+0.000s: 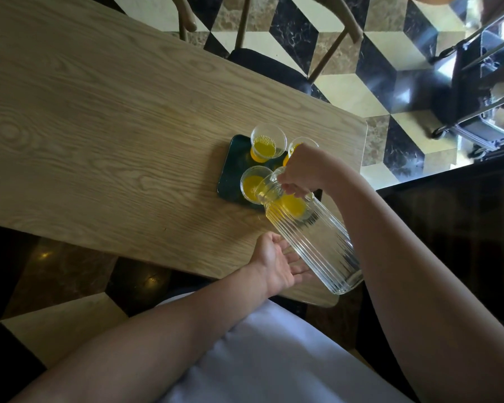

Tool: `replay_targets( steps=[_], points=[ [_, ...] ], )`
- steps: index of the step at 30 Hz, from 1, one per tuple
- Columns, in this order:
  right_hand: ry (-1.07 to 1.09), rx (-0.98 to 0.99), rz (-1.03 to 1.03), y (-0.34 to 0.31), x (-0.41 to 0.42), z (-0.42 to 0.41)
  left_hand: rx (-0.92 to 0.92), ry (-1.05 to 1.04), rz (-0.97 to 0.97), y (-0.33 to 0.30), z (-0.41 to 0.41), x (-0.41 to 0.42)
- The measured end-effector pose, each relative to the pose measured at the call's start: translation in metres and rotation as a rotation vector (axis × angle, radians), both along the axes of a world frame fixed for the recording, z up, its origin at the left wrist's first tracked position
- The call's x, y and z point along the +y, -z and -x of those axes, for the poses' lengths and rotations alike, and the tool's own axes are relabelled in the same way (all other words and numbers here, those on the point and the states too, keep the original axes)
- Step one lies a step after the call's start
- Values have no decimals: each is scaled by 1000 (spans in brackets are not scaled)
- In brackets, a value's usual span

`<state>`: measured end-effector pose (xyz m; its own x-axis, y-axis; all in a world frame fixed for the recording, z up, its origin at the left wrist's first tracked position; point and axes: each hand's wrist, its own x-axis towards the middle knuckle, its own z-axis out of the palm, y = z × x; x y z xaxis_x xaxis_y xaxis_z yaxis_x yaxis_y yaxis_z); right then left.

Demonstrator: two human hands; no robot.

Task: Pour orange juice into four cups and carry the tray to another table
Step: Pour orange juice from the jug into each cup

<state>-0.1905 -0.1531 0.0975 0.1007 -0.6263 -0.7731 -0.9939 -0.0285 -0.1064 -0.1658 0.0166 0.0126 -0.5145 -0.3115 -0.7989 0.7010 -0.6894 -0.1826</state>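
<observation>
From the head camera, looking down: the right hand (301, 170) is clenched around the neck of a ribbed glass carafe (312, 231), tipped steeply so its mouth hangs over the rim of the near-left cup (255, 184) — orange juice (288, 206) pools at the carafe's neck and shoulder, and the rest of its body looks clear. The left hand (280, 264) is spread flat, palm up, fingers released, just under the carafe's raised base; whether it touches the glass, hard to tell. Four clear cups sit on a dark green tray (233, 170) near the right end of the wooden counter (99, 126). The far-left cup (266, 145) holds juice with bubbles on top, the far-right cup (296, 148) is half hidden behind the right hand, and the fourth cup (293, 206) shows only as an orange disc seen through the carafe. A wooden chair (274, 64) with a dark seat stands at the counter's far side, on a floor (361, 91) of black, cream and brown tiles — a white garment (274, 359) fills the bottom of the view.
</observation>
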Motion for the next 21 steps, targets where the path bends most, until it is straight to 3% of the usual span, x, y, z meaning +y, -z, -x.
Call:
replay_targets(
  steps=[21],
  points=[
    [-142, 67, -106, -27, -18, -40, 141, -139, 76, -21, -2, -8]
  ],
)
